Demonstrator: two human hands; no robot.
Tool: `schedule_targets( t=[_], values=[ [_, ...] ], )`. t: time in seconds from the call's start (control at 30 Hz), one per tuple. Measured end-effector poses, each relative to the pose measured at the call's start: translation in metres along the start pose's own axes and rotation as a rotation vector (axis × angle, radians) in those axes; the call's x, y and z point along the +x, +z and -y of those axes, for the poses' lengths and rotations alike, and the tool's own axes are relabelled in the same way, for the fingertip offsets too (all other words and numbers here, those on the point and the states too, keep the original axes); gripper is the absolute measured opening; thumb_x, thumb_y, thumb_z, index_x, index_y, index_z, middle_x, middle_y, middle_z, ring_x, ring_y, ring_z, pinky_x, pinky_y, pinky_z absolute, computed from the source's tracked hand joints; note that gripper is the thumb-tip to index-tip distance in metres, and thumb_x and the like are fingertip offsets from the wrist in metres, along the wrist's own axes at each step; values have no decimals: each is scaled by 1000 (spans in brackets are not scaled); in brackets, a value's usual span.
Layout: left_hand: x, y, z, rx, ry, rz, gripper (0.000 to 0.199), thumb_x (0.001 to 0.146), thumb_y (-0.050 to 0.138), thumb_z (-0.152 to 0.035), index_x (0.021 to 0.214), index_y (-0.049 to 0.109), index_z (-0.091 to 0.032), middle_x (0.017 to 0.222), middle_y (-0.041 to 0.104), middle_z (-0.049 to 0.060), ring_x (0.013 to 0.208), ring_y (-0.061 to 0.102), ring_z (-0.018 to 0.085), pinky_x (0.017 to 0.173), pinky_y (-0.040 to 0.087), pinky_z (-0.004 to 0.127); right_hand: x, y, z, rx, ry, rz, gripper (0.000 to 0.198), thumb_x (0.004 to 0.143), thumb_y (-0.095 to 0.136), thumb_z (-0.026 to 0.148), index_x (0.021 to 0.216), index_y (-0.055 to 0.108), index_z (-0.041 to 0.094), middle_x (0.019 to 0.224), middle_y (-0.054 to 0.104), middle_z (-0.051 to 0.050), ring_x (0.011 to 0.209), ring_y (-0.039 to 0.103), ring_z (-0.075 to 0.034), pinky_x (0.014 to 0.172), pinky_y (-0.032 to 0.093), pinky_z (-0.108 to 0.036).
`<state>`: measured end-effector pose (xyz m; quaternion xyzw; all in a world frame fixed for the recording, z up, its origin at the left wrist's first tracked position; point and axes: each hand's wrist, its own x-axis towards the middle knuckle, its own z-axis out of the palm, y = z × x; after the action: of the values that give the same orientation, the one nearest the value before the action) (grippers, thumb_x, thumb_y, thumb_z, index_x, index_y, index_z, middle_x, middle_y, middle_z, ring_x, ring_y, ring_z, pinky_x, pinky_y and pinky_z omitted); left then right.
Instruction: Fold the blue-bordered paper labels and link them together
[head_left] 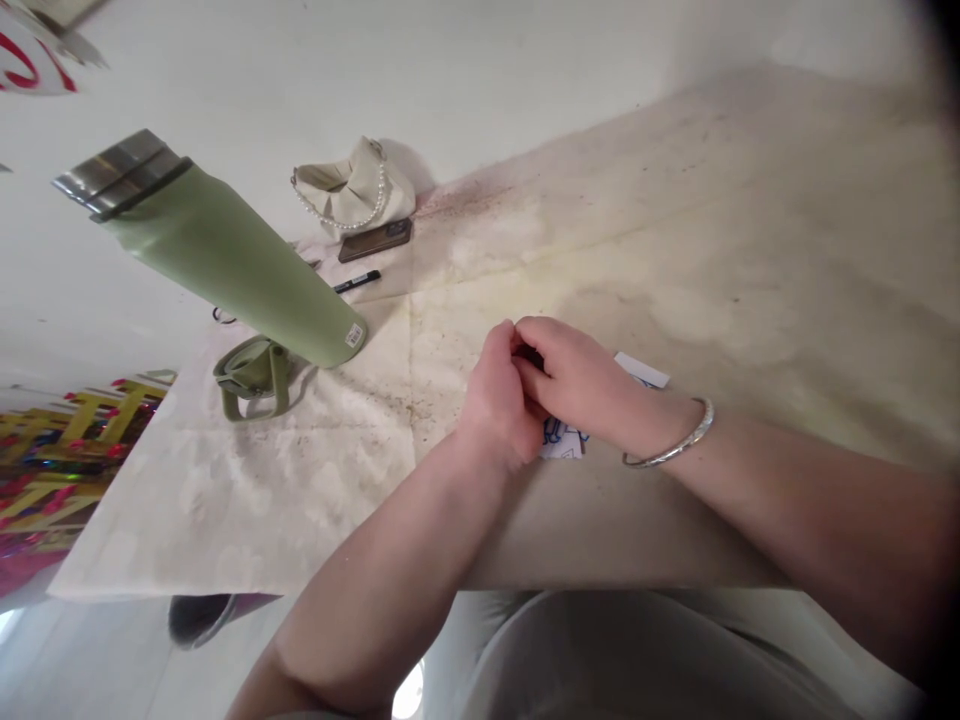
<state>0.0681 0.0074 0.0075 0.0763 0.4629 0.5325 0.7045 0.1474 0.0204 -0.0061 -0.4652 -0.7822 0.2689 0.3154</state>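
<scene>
My left hand [496, 395] and my right hand [577, 375] are cupped together above the table, their fingers curled in and touching at the tips. A dark gap shows between them. Whether anything is inside is hidden. Beneath the hands lie white cards with blue line drawings; one card [564, 446] shows below my wrists and another white card [641, 370] sticks out past my right hand. A silver bangle [675, 440] is on my right wrist.
A tall green tumbler [247, 265] with a steel rim stands at the left, its green lid [255, 375] beside it. Behind are a black pen [358, 282], a phone [375, 240] and a cream handbag [356, 190] with a pearl strap. A stained cloth [300, 510] covers the table.
</scene>
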Motion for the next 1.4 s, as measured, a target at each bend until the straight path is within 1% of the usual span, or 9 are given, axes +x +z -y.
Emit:
schedule_targets(
  t=[0.13,0.27,0.37,0.53,0.7,0.9,1.07,1.17,1.4],
  values=[
    [1,0,1,-14,1,-19,20,80,52,-34,70,57,-18,76,61,3,89,61,18,82,45,28,-1,0,-1,6,-3,-17,5,83,46,14,80,50,17,87,60,-6,77,54,-17,66,38,-29],
    [1,0,1,-55,25,4,30,88,41,-37,74,60,-18,81,64,4,91,61,17,83,45,27,-1,0,-1,61,7,-57,11,83,43,12,79,52,17,84,61,-4,78,54,-16,69,39,-28],
    [1,0,-1,-66,26,35,37,91,36,-38,71,59,-18,78,63,5,88,62,18,81,45,28,0,0,-1,97,-3,-70,11,83,45,14,81,55,18,85,62,-3,80,55,-16,71,41,-28],
    [2,1,-8,-107,0,15,36,89,37,-37,65,55,-17,68,59,5,85,63,18,83,45,29,1,1,-3,124,-71,-51,8,77,53,16,84,57,18,89,61,-4,85,55,-17,75,43,-29],
    [-1,0,-12,-119,-42,97,38,89,35,-41,69,57,-17,69,60,6,86,63,21,82,45,31,-2,3,-2,252,-52,-200,14,79,49,14,89,57,19,92,61,-3,86,57,-15,77,47,-29],
    [-1,-2,-12,-76,-63,125,36,89,36,-41,69,55,-18,69,60,4,69,61,16,70,44,28,-1,5,-3,363,26,-303,16,81,47,15,93,56,19,94,61,-3,85,59,-13,77,48,-28],
    [-4,-2,-15,-78,-70,114,37,87,38,-42,69,57,-17,69,61,5,75,62,18,72,45,28,-3,2,2,226,-57,-213,12,81,48,16,88,58,19,90,60,-3,85,54,-15,77,46,-30],
    [-4,-1,-17,-107,-55,90,36,86,40,-42,61,51,-18,62,56,4,75,62,17,75,46,27,-4,0,5,145,-127,-128,11,81,49,16,88,58,17,92,58,-5,91,51,-17,81,44,-31],
    [0,-2,-19,-120,-95,111,32,82,43,-42,61,48,-18,63,56,3,81,63,21,81,46,32,-5,2,3,50,-207,-41,24,79,44,8,98,57,14,102,58,-7,101,47,-18,89,43,-31]
  ],
)
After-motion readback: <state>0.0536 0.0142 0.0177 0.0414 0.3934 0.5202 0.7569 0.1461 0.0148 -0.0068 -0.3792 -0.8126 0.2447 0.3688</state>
